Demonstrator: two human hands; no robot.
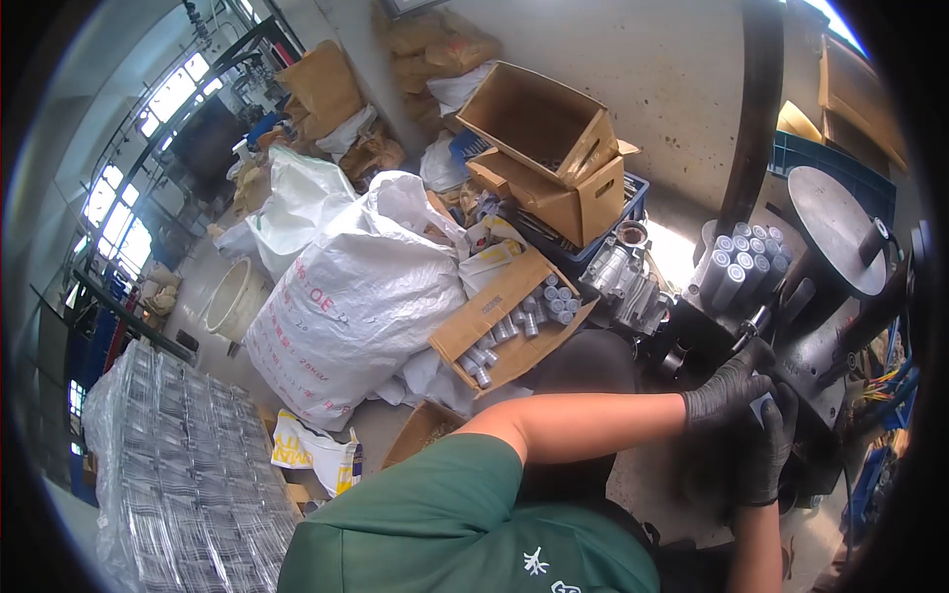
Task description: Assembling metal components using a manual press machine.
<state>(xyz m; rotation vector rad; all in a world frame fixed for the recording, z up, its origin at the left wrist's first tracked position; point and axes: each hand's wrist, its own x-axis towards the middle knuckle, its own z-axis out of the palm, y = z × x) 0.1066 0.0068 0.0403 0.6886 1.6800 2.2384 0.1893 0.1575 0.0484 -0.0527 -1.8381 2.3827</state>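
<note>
Both my hands wear black gloves and meet at the right, in front of a dark machine. My left hand point(728, 389) reaches across from the left with its fingers curled, just below a shiny metal shaft point(754, 326). Close against it, my right hand point(769, 450) comes up from below, also with bent fingers. A small pale grey, metallic-looking piece point(760, 404) shows between the two hands; the gloves cover most of it. Just beyond, several silver metal cylinders point(735, 272) stand upright in a cluster on the machine's dark top.
A round metal disc point(836, 230) sits on the machine at the right. An open carton point(494, 308) of loose metal cylinders lies left of it, near metal castings point(623, 287). Stacked cardboard boxes point(539, 124), a large white sack point(356, 296) and wrapped stacked parts point(183, 465) stand around.
</note>
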